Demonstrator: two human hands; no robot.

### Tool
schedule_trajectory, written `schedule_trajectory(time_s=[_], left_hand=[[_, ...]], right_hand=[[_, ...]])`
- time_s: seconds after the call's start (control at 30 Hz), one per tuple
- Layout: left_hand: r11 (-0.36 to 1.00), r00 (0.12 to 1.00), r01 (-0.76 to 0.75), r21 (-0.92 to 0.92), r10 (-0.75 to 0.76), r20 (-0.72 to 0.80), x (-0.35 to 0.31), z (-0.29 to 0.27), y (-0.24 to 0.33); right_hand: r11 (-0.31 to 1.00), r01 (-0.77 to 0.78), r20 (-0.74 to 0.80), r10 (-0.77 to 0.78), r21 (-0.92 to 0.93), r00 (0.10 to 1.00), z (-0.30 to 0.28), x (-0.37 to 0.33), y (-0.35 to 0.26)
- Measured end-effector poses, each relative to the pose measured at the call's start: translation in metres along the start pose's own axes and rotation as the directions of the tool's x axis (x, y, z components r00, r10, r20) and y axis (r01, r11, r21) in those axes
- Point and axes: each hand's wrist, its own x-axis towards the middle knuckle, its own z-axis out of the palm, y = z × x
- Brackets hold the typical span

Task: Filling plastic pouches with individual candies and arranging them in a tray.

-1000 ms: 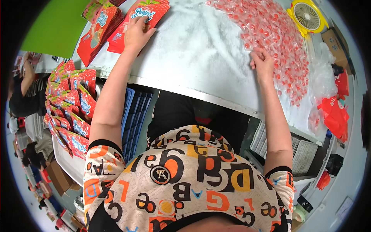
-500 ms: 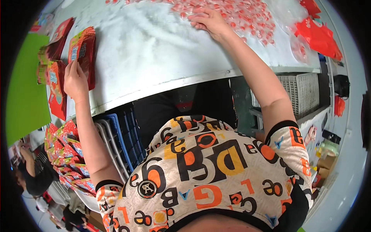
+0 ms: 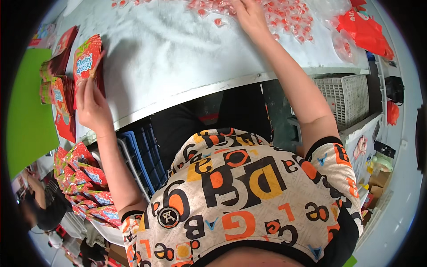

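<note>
My left hand [image 3: 94, 107] is closed, pinching the lower part of a red and green printed candy pouch [image 3: 85, 60] at the left end of the table. Other red pouches show beneath and behind it. Beside that hand lies a stack of flat pouches [image 3: 63, 95]. Far off, my right hand [image 3: 253, 20] reaches into a spread of small clear-wrapped red candies [image 3: 289, 20]. Its fingertips are cut off by the upper edge of the picture, so their grip is hidden. One loose candy [image 3: 218, 22] lies just left of that hand.
The white tabletop [image 3: 164, 58] stretches between my hands. At its far right lie a red bag [image 3: 362, 35] and clear plastic. Plump, filled-looking pouches [image 3: 86, 187] are heaped below left, by a blue crate [image 3: 140, 151]. A white basket [image 3: 344, 100] stands below right. Another person [image 3: 44, 204] is at lower left.
My right hand has moved farther across the candies, toward the upper edge. My left hand has turned, and the pouch in it now shows its printed front more fully.
</note>
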Motion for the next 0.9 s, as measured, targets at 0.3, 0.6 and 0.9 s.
schedule_trajectory(time_s=[0.3, 0.6, 0.9], left_hand=[[0.928, 0.956, -0.090, -0.360, 0.183, 0.231, -0.040, -0.014, 0.110], [0.799, 0.910, 0.129, -0.588, 0.140, 0.390, -0.071, -0.056, 0.133], [0.690, 0.836, 0.436, -0.578, -0.073, 0.544, -0.047, -0.046, 0.150]], right_hand=[[0.571, -0.812, 0.750, 0.484, 0.119, 0.451, 0.022, -0.097, -0.077], [0.466, -0.833, 0.692, 0.496, 0.299, 0.525, 0.012, -0.119, -0.058], [0.562, -0.791, 0.714, 0.449, 0.242, 0.538, -0.003, -0.131, -0.079]])
